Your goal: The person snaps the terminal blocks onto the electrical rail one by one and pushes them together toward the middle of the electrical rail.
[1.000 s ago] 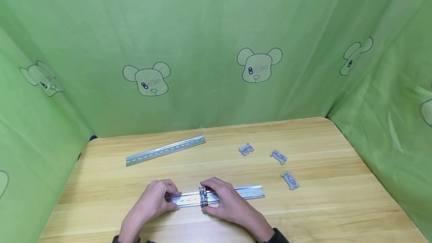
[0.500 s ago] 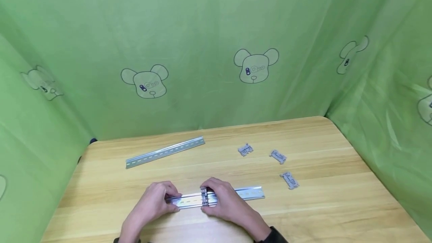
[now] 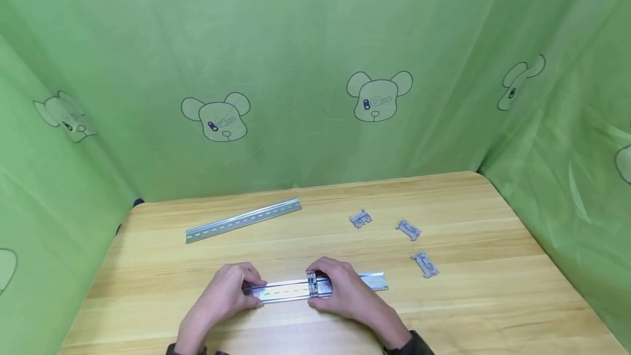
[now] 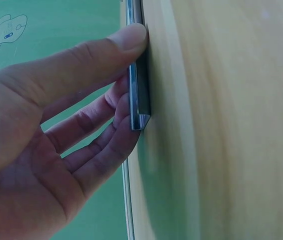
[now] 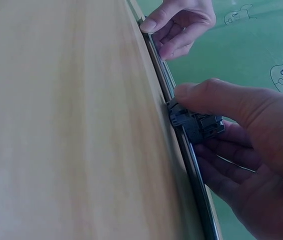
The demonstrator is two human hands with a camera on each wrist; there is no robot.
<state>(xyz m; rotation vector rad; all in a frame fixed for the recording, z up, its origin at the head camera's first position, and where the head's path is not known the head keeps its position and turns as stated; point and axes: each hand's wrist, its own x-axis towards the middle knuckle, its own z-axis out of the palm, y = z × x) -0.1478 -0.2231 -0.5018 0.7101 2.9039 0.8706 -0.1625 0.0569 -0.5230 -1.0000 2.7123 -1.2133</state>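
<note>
A slotted metal DIN rail (image 3: 286, 291) lies across the near part of the table. My left hand (image 3: 228, 293) grips its left end, thumb on the near edge and fingers on the far edge; the left wrist view shows the rail end (image 4: 140, 117) between them. Seated across the rail is a grey terminal block (image 3: 313, 284), which may be more than one piece side by side. My right hand (image 3: 345, 289) pinches it between thumb and fingers. In the right wrist view the terminal block (image 5: 194, 124) stands on the rail, partly covered by the thumb.
Another DIN rail (image 3: 244, 221) lies slanted at the back left. Three loose grey terminal blocks (image 3: 361, 218), (image 3: 408, 229), (image 3: 424, 264) lie on the right side of the wooden table (image 3: 468, 300). Green cloth (image 3: 296, 43) hangs behind and at both sides.
My right hand and the terminal block have slid to the right along the rail. My left hand keeps its grip on the rail's left end, and the loose blocks stay put.
</note>
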